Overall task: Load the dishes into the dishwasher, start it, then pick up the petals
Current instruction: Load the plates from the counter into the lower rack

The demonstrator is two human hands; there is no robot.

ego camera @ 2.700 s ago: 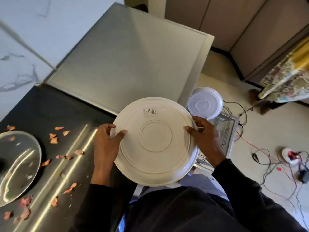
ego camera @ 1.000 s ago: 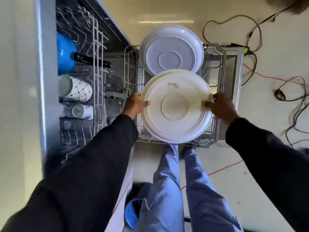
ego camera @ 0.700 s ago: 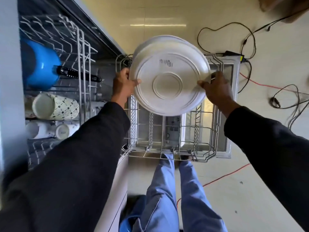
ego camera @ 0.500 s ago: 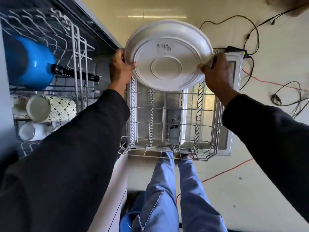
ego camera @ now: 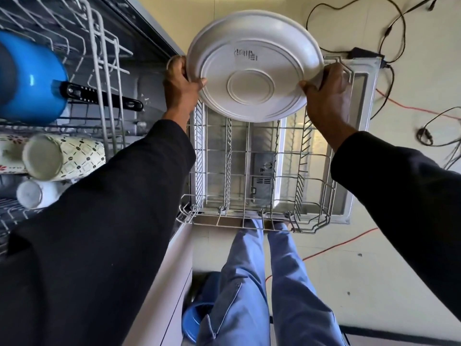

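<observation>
I hold a large white plate by its rim, its underside facing me, at the far end of the pulled-out lower dishwasher rack. My left hand grips the left rim and my right hand grips the right rim. Behind the plate the edge of a second white plate shows, mostly hidden. The near part of the rack holds nothing. No petals are in view.
The upper rack at left holds a blue pan with a black handle, a patterned mug and a white cup. Black and red cables lie on the floor to the right. My legs stand at the rack's near edge.
I turned from the counter to the open dishwasher. Over the last second the plate moved from the rack's near end to its far end, up against the second plate.
</observation>
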